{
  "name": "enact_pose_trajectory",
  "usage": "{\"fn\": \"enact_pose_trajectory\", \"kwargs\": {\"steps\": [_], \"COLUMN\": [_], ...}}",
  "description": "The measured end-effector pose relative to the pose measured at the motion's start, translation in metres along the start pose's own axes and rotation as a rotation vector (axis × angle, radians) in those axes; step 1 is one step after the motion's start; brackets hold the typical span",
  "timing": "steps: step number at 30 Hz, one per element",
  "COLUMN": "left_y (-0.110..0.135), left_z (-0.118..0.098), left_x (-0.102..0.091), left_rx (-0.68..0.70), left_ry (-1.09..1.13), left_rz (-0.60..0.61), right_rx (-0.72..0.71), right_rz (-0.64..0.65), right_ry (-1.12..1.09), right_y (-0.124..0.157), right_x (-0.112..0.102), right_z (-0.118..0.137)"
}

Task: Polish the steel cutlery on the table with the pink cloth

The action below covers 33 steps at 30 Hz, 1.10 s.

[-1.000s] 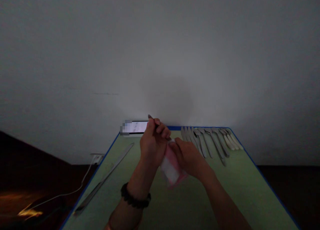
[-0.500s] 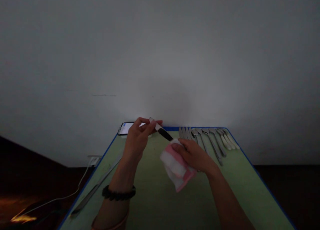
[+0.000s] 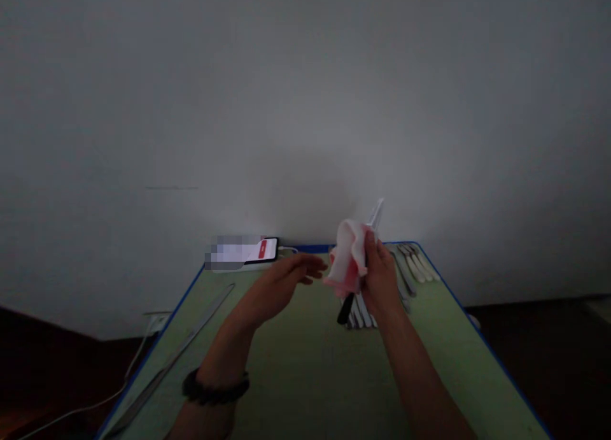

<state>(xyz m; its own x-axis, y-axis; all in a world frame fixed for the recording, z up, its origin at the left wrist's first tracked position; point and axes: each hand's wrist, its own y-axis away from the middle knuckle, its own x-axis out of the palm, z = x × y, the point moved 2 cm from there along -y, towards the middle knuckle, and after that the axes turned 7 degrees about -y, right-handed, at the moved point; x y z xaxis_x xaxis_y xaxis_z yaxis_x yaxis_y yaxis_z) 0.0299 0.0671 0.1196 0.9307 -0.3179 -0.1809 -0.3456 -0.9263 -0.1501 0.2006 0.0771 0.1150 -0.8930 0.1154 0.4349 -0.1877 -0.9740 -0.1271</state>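
Observation:
My right hand (image 3: 382, 274) is closed around a pink and white cloth (image 3: 351, 255) and a knife. The shiny blade (image 3: 377, 214) of the knife sticks up past the cloth, and its black handle (image 3: 345, 309) points down below it. The cloth covers the middle of the knife. Just left of the cloth is my left hand (image 3: 281, 284), empty, with its fingers stretched towards it and apart from it. Under my right hand, several pieces of metal cutlery (image 3: 361, 314) lie on the table, partly hidden.
On the green table (image 3: 296, 363) with blue edges, a long metal utensil (image 3: 191, 338) lies at the left. A phone (image 3: 260, 250) with a lit screen and a cable rests at the back left. Several white-handled utensils (image 3: 420, 265) lie back right. A wall (image 3: 305, 109) stands behind.
My left hand has let go of the knife. My right hand has turned the knife and cloth, so the blade points up and the black handle down. The phone is less covered.

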Motion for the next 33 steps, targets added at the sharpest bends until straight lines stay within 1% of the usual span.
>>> {"fn": "enact_pose_trajectory", "kwargs": {"steps": [2,3,4,5,6,8,10,12,14,16,19,21,23,24,26,28,30,33], "left_y": [0.006,0.009,0.011,0.012,0.013,0.013,0.013,0.015,0.020,0.024,0.026,0.023,0.018,0.016,0.012,0.010,0.008,0.007], "left_z": [-0.002,-0.004,-0.005,-0.006,-0.007,-0.010,-0.013,-0.019,-0.024,-0.028,-0.031,-0.029,-0.025,-0.022,-0.016,-0.011,-0.007,-0.006], "left_x": [0.014,0.023,0.031,0.038,0.044,0.052,0.051,0.045,0.036,0.030,0.027,0.030,0.036,0.038,0.040,0.037,0.033,0.027], "left_rx": [-0.012,-0.013,-0.009,-0.019,-0.053,-0.102,-0.111,-0.095,-0.110,-0.135,-0.123,-0.088,-0.074,-0.075,-0.092,-0.110,-0.124,-0.127], "left_ry": [-0.229,-0.339,-0.424,-0.475,-0.482,-0.499,-0.544,-0.603,-0.632,-0.644,-0.652,-0.648,-0.623,-0.604,-0.560,-0.516,-0.497,-0.516], "left_rz": [0.265,0.385,0.430,0.438,0.471,0.473,0.463,0.471,0.522,0.565,0.560,0.526,0.499,0.487,0.453,0.403,0.359,0.346], "right_rx": [0.031,0.039,0.043,0.042,0.039,0.034,0.031,0.009,-0.043,-0.090,-0.117,-0.122,-0.110,-0.093,-0.036,-0.014,-0.011,-0.014], "right_rz": [-0.064,-0.085,-0.106,-0.130,-0.155,-0.198,-0.229,-0.245,-0.272,-0.335,-0.434,-0.433,-0.390,-0.352,-0.274,-0.270,-0.264,-0.242], "right_ry": [-0.204,-0.266,-0.296,-0.297,-0.278,-0.224,-0.209,-0.248,-0.295,-0.324,-0.324,-0.315,-0.297,-0.288,-0.182,-0.088,-0.022,0.021], "right_y": [-0.002,-0.002,-0.002,-0.001,-0.001,-0.002,-0.006,-0.012,-0.020,-0.026,-0.030,-0.027,-0.019,-0.014,-0.003,0.008,0.015,0.019], "right_x": [0.003,0.005,0.007,0.008,0.008,0.007,0.001,-0.008,-0.020,-0.034,-0.046,-0.041,-0.028,-0.019,-0.002,0.011,0.018,0.020], "right_z": [-0.001,-0.002,-0.002,-0.003,-0.004,-0.006,-0.007,-0.005,0.000,0.006,0.014,0.015,0.010,0.006,-0.007,-0.020,-0.031,-0.036]}}
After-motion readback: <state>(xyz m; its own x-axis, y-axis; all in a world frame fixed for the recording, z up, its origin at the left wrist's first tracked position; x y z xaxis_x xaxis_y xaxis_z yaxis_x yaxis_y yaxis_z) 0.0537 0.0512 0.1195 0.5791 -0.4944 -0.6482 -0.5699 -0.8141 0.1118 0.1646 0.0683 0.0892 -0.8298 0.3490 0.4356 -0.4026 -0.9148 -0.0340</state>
